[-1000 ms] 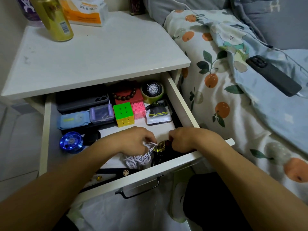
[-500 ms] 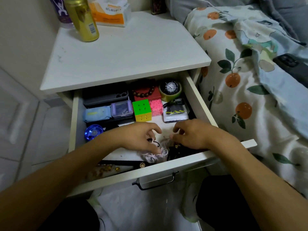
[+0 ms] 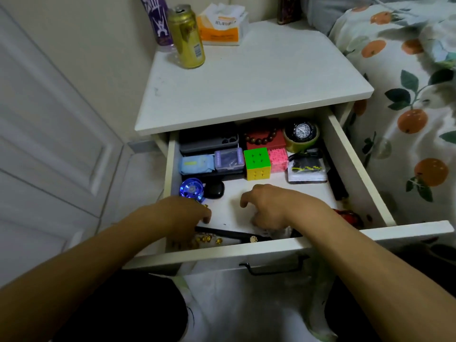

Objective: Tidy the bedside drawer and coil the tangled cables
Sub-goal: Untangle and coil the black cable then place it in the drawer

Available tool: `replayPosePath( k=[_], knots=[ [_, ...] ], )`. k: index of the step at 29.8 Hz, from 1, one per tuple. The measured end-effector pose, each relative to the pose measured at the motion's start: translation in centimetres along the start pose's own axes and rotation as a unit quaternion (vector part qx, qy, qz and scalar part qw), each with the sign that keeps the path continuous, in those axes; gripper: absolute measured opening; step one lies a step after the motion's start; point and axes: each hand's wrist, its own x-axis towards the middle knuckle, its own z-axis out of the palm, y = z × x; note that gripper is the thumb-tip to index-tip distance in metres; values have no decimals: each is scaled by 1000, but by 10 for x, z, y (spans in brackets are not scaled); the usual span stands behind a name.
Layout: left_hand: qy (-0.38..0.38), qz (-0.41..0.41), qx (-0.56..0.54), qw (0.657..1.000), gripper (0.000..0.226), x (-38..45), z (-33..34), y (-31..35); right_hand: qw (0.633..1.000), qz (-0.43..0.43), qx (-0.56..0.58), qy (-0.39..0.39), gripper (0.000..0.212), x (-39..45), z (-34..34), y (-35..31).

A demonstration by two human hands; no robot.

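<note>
The white bedside drawer [image 3: 291, 245] is pulled open. My left hand [image 3: 185, 213] reaches into its front left corner, fingertips down by a long black strap [image 3: 229, 234] and scattered gold beads [image 3: 207, 239]. My right hand [image 3: 271, 208] hovers over the drawer's front middle with fingers curled downward. A bit of the tangled white cable [image 3: 277, 232] shows under its wrist; the rest is hidden, and I cannot see whether the fingers hold it.
The back rows hold phone cases [image 3: 208, 139], a blue packet [image 3: 196, 164], a small clear box [image 3: 229, 159], a colour cube [image 3: 257, 163], a pink maze cube [image 3: 278, 160], beads on a red box [image 3: 264, 139], a watch [image 3: 301, 132] and a bagged item [image 3: 307, 169]. A blue yo-yo [image 3: 192, 190] lies at left. A can [image 3: 188, 37] and tissues [image 3: 222, 23] stand on top.
My left hand left the cable tangle and moved to the drawer's front left corner. My right hand shifted left over the tangle. The camera view swung left.
</note>
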Motion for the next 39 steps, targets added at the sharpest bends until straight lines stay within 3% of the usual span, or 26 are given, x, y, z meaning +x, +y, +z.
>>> replayPosePath(
  k=[6,9,15,17,21,25,29,33,36,39],
  knots=[
    [-24,43,-25,998,38,5,2,5,997,32,-26,-66,54,-5,-3,5],
    [-11,47,-93,995,37,5,2,5,999,6,-10,-41,49,-7,-4,3],
    [112,54,-222,967,34,0,-2,2,983,-57,162,60,44,-14,-21,9],
    [100,56,-201,973,36,2,-2,5,982,-56,168,66,44,-16,-25,16],
    [64,61,-135,987,33,10,2,23,997,-10,76,27,47,-19,-20,30],
    [74,112,-9,991,23,12,-6,38,999,22,49,1,49,-25,-16,38],
    [133,156,52,977,31,0,-15,44,996,11,90,17,45,-37,-18,45],
    [224,183,-35,957,27,-17,-29,29,979,-32,199,29,15,-46,-21,43],
    [275,184,-109,937,20,-27,-38,20,964,-48,260,37,27,-52,-26,41],
    [287,168,-212,919,18,-35,-42,12,965,-57,246,64,26,-59,-31,44]
  ],
)
